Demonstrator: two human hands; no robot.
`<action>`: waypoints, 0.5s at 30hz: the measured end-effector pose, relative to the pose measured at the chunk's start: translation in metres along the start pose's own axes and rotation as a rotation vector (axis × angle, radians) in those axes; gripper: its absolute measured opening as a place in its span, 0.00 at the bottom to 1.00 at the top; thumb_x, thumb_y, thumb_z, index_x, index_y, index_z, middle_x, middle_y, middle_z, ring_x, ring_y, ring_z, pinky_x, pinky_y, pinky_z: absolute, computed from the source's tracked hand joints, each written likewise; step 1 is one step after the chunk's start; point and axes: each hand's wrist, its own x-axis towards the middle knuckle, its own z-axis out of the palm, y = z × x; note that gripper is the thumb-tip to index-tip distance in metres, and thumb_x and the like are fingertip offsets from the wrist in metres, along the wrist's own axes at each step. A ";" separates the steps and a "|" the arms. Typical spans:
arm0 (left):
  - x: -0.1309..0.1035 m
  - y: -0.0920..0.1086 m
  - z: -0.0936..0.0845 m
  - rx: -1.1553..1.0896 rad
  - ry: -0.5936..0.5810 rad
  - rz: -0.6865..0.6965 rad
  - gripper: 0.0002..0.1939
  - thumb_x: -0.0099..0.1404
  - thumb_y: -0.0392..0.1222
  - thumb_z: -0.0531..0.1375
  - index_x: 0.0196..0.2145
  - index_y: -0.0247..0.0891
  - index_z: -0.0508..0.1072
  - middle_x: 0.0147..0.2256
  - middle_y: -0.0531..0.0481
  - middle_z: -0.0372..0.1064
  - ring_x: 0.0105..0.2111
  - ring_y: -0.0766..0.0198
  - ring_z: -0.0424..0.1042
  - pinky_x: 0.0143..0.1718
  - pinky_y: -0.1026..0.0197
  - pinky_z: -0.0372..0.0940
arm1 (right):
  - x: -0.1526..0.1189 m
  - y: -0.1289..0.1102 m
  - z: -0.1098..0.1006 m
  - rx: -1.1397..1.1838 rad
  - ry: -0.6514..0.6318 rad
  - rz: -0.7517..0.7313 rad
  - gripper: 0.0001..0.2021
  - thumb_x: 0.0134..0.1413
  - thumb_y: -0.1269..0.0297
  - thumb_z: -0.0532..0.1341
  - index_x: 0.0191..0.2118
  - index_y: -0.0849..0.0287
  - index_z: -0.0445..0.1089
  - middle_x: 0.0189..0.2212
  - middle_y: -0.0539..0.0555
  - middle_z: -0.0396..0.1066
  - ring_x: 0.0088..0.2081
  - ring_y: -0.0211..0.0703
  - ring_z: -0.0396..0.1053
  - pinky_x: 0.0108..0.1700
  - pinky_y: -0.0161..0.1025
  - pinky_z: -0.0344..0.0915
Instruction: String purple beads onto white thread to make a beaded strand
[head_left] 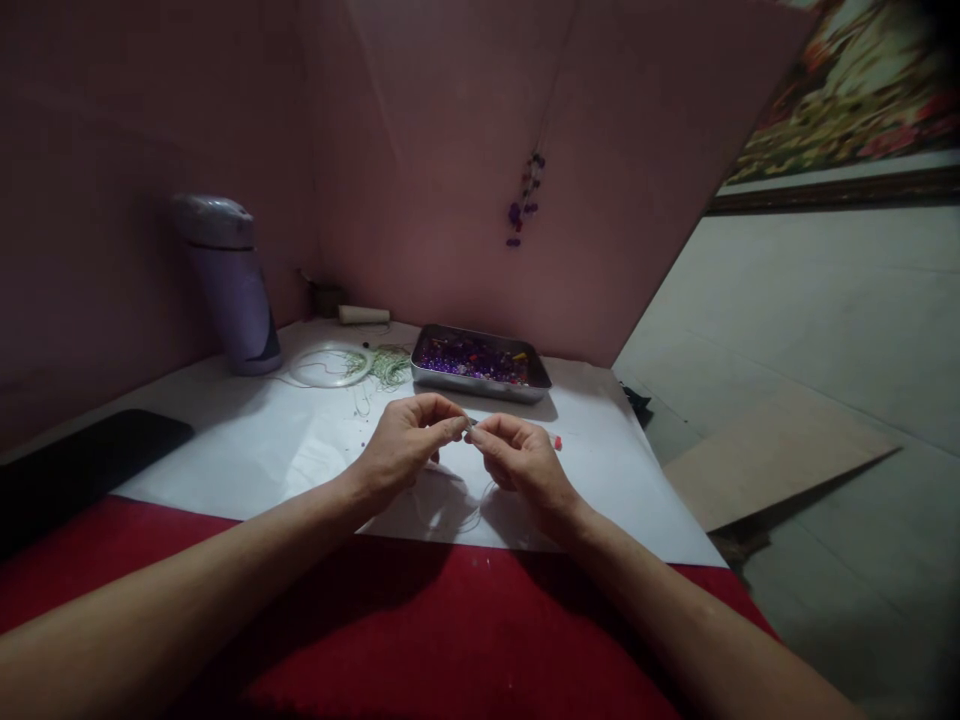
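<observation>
Over the white paper, my left hand (420,432) and my right hand (525,455) meet fingertip to fingertip. Both are closed in a pinch around a small dark piece (471,424), too tiny to identify. A thin pale cord (472,518) curves in a loose loop below them, and where its ends run is hidden by the fingers. Just beyond my hands stands a metal tray (480,386) holding many purple beads (463,360) with a few red and yellow bits. A red-tipped item (558,442) lies partly behind my right hand.
A purple bottle (231,290) stands at the left back. Near it are a clear ring (330,366), tangled green thread (390,368) and a pale roll (364,314). A black flat object (97,450) lies at left. Beaded strands (529,195) hang on the pink wall.
</observation>
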 end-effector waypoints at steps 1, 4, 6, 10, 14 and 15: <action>0.000 -0.001 0.000 -0.005 -0.001 0.003 0.07 0.53 0.40 0.61 0.27 0.33 0.72 0.24 0.53 0.66 0.23 0.71 0.61 0.23 0.67 0.57 | 0.000 0.000 0.000 0.004 0.000 0.001 0.11 0.44 0.57 0.64 0.24 0.58 0.65 0.11 0.41 0.50 0.14 0.28 0.42 0.17 0.32 0.38; 0.001 -0.003 -0.001 -0.029 -0.018 0.004 0.08 0.53 0.40 0.61 0.29 0.32 0.73 0.26 0.51 0.68 0.25 0.70 0.63 0.24 0.67 0.57 | -0.001 -0.002 0.000 0.034 -0.001 0.010 0.10 0.44 0.59 0.64 0.23 0.58 0.65 0.11 0.40 0.50 0.14 0.28 0.41 0.17 0.32 0.37; 0.001 -0.004 -0.002 -0.051 -0.037 -0.006 0.09 0.53 0.40 0.62 0.31 0.32 0.73 0.28 0.50 0.69 0.26 0.69 0.64 0.24 0.67 0.57 | -0.001 -0.002 0.000 0.051 -0.006 0.022 0.10 0.45 0.59 0.64 0.23 0.58 0.65 0.10 0.40 0.49 0.14 0.28 0.40 0.17 0.32 0.37; 0.000 -0.003 -0.002 -0.099 -0.082 -0.024 0.10 0.52 0.41 0.63 0.33 0.32 0.74 0.29 0.50 0.70 0.27 0.69 0.65 0.25 0.67 0.57 | -0.001 -0.001 -0.002 0.058 -0.063 0.045 0.09 0.46 0.60 0.63 0.24 0.59 0.66 0.10 0.40 0.50 0.13 0.28 0.41 0.16 0.31 0.37; 0.001 -0.002 -0.002 -0.142 -0.114 -0.019 0.08 0.54 0.39 0.62 0.31 0.32 0.73 0.25 0.52 0.68 0.24 0.70 0.64 0.24 0.67 0.57 | -0.001 0.001 -0.004 0.078 -0.139 0.048 0.08 0.49 0.61 0.61 0.25 0.59 0.66 0.11 0.40 0.49 0.14 0.28 0.41 0.16 0.31 0.37; 0.001 -0.002 -0.002 -0.145 -0.119 -0.014 0.07 0.54 0.39 0.62 0.30 0.32 0.73 0.24 0.52 0.68 0.24 0.71 0.64 0.24 0.67 0.56 | -0.001 0.001 -0.004 0.079 -0.144 0.046 0.08 0.49 0.61 0.61 0.25 0.59 0.66 0.11 0.40 0.49 0.14 0.28 0.41 0.16 0.31 0.37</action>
